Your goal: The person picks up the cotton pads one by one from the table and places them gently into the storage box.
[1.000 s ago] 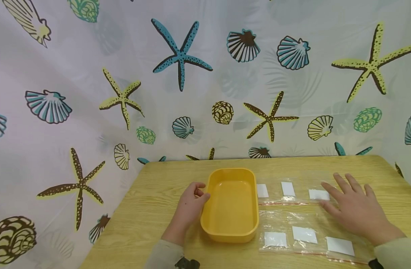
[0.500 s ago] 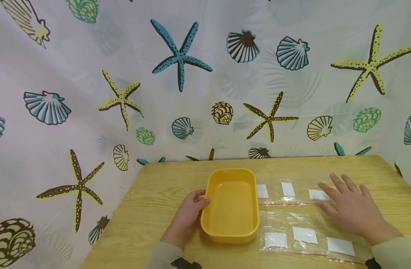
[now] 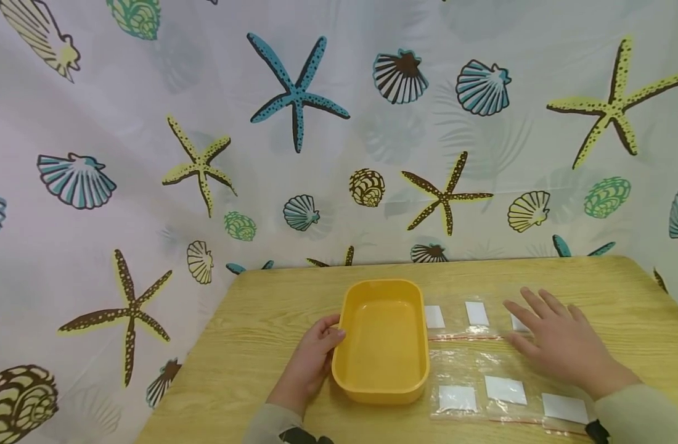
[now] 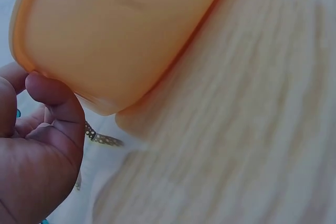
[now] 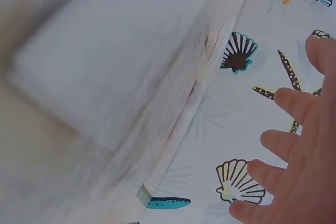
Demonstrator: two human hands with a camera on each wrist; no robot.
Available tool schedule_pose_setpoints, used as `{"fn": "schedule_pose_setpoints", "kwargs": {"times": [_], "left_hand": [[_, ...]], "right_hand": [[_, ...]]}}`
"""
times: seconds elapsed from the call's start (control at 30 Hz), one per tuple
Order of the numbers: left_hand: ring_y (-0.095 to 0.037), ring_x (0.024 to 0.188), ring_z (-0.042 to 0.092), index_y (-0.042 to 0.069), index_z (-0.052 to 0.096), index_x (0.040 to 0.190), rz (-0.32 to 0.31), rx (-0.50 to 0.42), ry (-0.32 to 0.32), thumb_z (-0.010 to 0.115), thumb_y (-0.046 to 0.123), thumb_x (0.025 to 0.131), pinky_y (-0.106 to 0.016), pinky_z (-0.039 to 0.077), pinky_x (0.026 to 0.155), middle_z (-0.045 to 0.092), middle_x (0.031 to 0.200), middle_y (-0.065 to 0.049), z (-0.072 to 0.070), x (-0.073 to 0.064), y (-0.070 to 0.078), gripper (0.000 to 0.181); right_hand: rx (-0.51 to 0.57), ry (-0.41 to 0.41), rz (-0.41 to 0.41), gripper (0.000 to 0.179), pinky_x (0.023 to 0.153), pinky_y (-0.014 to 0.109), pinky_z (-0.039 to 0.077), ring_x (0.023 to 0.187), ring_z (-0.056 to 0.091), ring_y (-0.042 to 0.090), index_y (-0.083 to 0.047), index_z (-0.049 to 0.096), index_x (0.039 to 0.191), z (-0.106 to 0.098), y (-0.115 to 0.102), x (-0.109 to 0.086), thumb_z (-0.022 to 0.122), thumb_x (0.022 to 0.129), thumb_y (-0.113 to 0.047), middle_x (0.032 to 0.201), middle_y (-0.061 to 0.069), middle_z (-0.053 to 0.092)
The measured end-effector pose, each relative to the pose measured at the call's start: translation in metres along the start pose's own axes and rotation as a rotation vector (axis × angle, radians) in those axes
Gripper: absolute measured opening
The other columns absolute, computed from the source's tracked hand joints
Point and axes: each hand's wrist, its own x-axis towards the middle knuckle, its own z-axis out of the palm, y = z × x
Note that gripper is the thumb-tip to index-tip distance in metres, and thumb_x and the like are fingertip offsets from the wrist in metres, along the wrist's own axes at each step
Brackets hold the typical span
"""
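Observation:
A yellow plastic tub (image 3: 380, 345), with nothing in it, stands mid-table. My left hand (image 3: 311, 357) grips its left side at the rim, and the left wrist view shows the thumb (image 4: 52, 95) bent against the wall. Over the back row of clear zip bags, my right hand (image 3: 561, 339) hovers palm down with its fingers spread, holding nothing. It partly covers the white card (image 3: 519, 323) of the rightmost bag there. In the right wrist view, a blurred white card (image 5: 121, 51) in clear plastic fills the left side, apart from the fingers (image 5: 278, 145).
Two other bagged white cards, a left one (image 3: 435, 317) and a middle one (image 3: 477, 313), lie in the back row. The front row holds a left card (image 3: 457, 398), a middle card (image 3: 505, 390) and a right card (image 3: 564, 408). Behind the wooden table (image 3: 272, 296) hangs a sea-patterned curtain (image 3: 328, 154).
My right hand has moved left over the bags, covering more of the back-right card. My left hand has stayed at the tub's rim, its fingers settled closer to the side.

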Motion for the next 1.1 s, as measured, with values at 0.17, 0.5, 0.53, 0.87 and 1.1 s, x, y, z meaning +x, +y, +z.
{"fn": "schedule_pose_setpoints", "kwargs": {"times": [0.17,0.5,0.53,0.87,1.1], "left_hand": [[-0.018,0.095,0.062,-0.001,0.039,0.148,0.008,0.004,-0.012,0.058,0.012,0.104,-0.03,0.056,0.08,0.056,0.109,-0.012,-0.001,0.001,0.0,0.05],[-0.021,0.098,0.063,0.001,0.04,0.148,0.009,0.004,-0.018,0.06,0.015,0.103,-0.032,0.057,0.083,0.058,0.112,-0.014,-0.003,0.002,-0.001,0.051],[-0.021,0.098,0.063,0.001,0.039,0.148,0.008,0.005,-0.019,0.06,0.015,0.103,-0.033,0.056,0.083,0.058,0.112,-0.014,-0.003,0.002,-0.002,0.052],[-0.022,0.099,0.063,0.001,0.039,0.148,0.023,-0.001,-0.037,0.059,0.014,0.103,-0.034,0.056,0.084,0.058,0.112,-0.014,-0.005,0.004,-0.003,0.05],[-0.02,0.097,0.062,-0.001,0.038,0.147,0.013,0.003,-0.036,0.061,0.016,0.102,-0.032,0.056,0.083,0.058,0.11,-0.012,-0.004,0.001,-0.003,0.054]], "right_hand": [[0.004,-0.056,0.013,0.071,0.102,0.077,0.026,0.14,0.026,0.056,-0.014,0.04,0.156,0.004,0.018,0.006,0.049,0.101,-0.059,0.16,0.027,0.027],[0.125,-0.203,-0.012,0.076,0.095,0.078,0.033,0.131,0.03,0.068,-0.011,0.036,0.157,0.013,0.065,0.02,0.05,0.101,-0.059,0.157,0.036,0.023],[0.133,-0.216,-0.003,0.077,0.095,0.078,0.033,0.131,0.03,0.067,-0.01,0.035,0.157,0.014,0.068,0.022,0.05,0.1,-0.061,0.157,0.036,0.022],[0.158,-0.329,0.047,0.094,0.096,0.081,0.028,0.132,0.023,0.069,-0.009,0.031,0.158,0.014,0.08,0.04,0.053,0.091,-0.072,0.155,0.04,0.018],[0.116,-0.348,0.053,0.1,0.087,0.084,0.03,0.128,0.021,0.074,-0.016,0.031,0.159,0.021,0.079,0.039,0.049,0.086,-0.082,0.157,0.038,0.018]]}}
